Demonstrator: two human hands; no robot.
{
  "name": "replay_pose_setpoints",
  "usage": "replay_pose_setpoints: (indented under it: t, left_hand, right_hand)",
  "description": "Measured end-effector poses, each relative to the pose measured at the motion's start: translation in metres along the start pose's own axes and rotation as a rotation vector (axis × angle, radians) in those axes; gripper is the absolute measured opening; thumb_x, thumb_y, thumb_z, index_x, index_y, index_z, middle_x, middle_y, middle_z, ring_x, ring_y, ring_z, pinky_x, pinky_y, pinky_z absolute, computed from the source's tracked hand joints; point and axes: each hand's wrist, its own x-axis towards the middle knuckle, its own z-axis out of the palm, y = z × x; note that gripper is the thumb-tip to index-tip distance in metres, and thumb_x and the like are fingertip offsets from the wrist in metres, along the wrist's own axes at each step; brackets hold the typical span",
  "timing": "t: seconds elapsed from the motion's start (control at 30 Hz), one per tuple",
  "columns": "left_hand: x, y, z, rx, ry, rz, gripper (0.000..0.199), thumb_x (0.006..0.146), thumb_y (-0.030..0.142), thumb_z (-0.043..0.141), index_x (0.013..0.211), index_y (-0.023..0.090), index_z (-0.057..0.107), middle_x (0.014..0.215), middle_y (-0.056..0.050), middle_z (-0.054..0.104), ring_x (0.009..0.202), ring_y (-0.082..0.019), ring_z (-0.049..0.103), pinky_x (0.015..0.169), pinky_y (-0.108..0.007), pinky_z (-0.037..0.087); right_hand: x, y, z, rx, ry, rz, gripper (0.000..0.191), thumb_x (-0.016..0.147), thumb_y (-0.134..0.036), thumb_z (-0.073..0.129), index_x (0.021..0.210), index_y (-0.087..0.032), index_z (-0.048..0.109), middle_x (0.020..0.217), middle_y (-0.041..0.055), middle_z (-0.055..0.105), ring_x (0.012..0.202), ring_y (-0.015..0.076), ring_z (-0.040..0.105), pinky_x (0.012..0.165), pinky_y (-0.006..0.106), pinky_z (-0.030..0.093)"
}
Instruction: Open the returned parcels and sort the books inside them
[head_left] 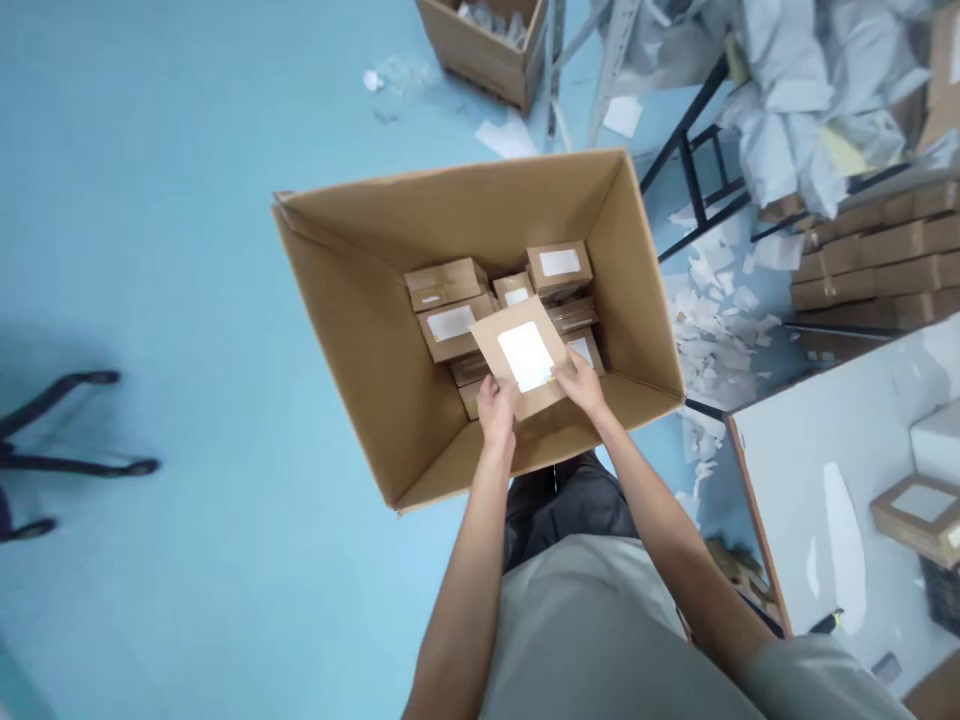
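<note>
Both my hands hold a flat brown cardboard box [491, 335] with a white label on its top, above the inside of a large open carton [330, 310]. At the box's near left edge, my left hand [497, 405] is closed on it. My right hand [581, 382] grips the right edge, thumb near the label. Beneath lie several smaller cardboard boxes, among them a labelled box [559, 266] at the back right and a taped box [446, 283] at the left. The held box hides part of those below.
Right of the carton stands a white-topped table [810, 480] with a labelled box [919, 512] on it. Paper scraps [716, 340] litter the blue floor. Behind is another carton [487, 50] beside a metal rack. Black chair legs [67, 465] stand at the left.
</note>
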Motion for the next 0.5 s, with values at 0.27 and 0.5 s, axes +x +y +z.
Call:
replay_pose_setpoints:
  t: [0.27, 0.5]
  left_hand:
    - [-0.143, 0.076, 0.089, 0.064, -0.348, 0.348, 0.071, 0.1, 0.037, 0.074, 0.17, 0.032, 0.06, 0.166, -0.011, 0.066, 0.156, -0.034, 0.064, 0.129, -0.044, 0.056]
    - [-0.25, 0.041, 0.235, 0.335, -0.857, 0.347, 0.078, 0.103, 0.04, 0.07, 0.178, 0.029, 0.051, 0.177, -0.01, 0.058, 0.16, -0.035, 0.061, 0.13, -0.043, 0.055]
  right_hand:
    - [-0.13, -0.01, -0.176, 0.092, 0.45, -0.156, 0.075, 0.105, -0.056, 0.071, 0.171, -0.022, 0.061, 0.172, 0.0136, 0.065, 0.165, 0.0335, 0.056, 0.142, 0.052, 0.041]
    - [-0.241, 0.088, -0.308, 0.068, 0.814, -0.029, 0.079, 0.108, -0.056, 0.063, 0.178, -0.023, 0.051, 0.175, 0.0178, 0.059, 0.164, 0.0341, 0.056, 0.137, 0.056, 0.047]
